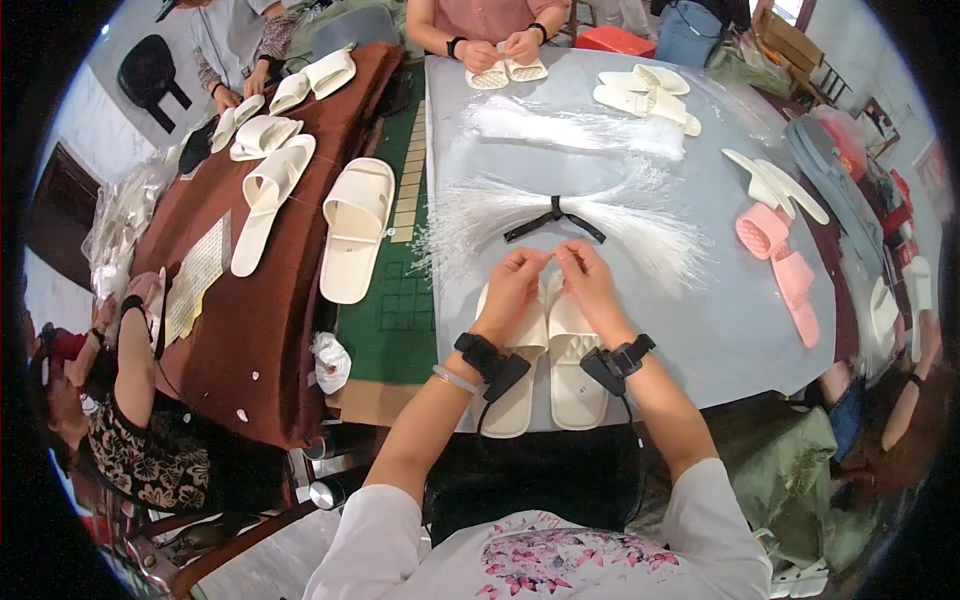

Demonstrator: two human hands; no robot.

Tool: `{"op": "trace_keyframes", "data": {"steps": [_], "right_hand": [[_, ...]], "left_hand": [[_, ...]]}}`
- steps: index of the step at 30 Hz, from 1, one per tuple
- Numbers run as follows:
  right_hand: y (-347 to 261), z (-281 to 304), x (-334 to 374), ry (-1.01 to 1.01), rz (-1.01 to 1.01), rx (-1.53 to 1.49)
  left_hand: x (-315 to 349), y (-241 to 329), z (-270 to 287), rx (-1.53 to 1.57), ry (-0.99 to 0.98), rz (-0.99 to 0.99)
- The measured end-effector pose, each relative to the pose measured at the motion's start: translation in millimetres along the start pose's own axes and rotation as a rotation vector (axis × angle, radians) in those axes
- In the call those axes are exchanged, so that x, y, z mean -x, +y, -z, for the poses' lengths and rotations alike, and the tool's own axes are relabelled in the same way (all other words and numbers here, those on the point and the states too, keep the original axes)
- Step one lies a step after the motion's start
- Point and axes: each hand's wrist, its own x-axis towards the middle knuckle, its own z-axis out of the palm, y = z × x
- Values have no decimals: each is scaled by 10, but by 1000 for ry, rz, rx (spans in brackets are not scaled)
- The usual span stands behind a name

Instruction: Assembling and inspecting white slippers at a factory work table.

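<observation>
Just above a pair of cream slippers (575, 385), my left hand (514, 288) and my right hand (590, 288) meet with fingertips pinched together. Whatever lies between the fingers is too small to make out. The slippers lie side by side on the grey-covered table (745, 355), toes away from me, and my hands hide part of their straps. Right beyond my fingers spreads a bundle of thin white plastic strands (610, 222), bound at its middle with a black tie (556, 215). Farther off lies a second heap of white strands (570, 130).
Pink slippers (793, 285) and more cream slippers (770, 185) lie to the right. At left, a cream slipper (358, 230) rests on a green mat (390, 345), beside a brown-covered table (185, 365) with several slippers. Co-workers sit around; across from me, a person's hands (500, 55) hold slippers.
</observation>
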Motion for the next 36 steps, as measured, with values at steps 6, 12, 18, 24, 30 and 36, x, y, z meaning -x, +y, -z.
{"op": "trace_keyframes", "data": {"steps": [6,12,18,24,30,36], "right_hand": [[-79,21,27,70,-63,-137],[13,36,-8,11,-46,-214],[24,28,8,24,-37,-280],[87,85,-5,70,23,-359],[-47,-4,35,33,-14,-228],[-10,34,24,15,-17,-279]], "left_hand": [[-54,-65,1,-69,-32,-20],[-72,-94,17,-17,-35,-24],[-31,-68,-11,-79,-42,-15],[-58,-119,-12,-114,22,-38],[9,-29,4,-145,-2,-32],[-34,-59,-45,-61,-29,-34]]}}
